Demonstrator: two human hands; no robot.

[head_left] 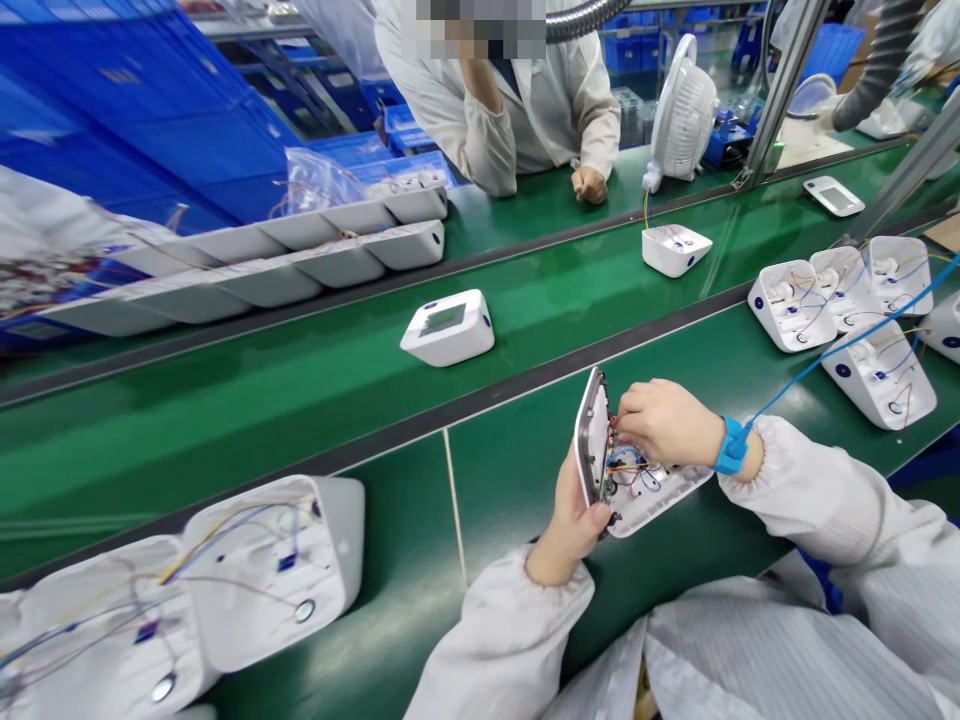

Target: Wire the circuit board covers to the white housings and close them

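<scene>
My left hand (574,515) grips the white front cover (589,440) of a device and holds it tilted up on edge, thumb on its rim. Its inner side, with a circuit board, faces right. The open white housing (652,510) lies beside it on the green bench, with blue, yellow and other thin wires (634,465) running between the two. My right hand (664,420) is closed, its fingertips pinching at thin wires by the board; the exact spot is partly hidden by the fingers. A blue wrist strap (733,447) with a cord circles my right wrist.
Open housings with wires stand at the lower left (274,570) and right (877,370). On the green conveyor belt (315,370) sit a closed device (450,328) and another housing (676,250). Across it are a person (517,110), a white fan (684,115) and a row of housings (337,265).
</scene>
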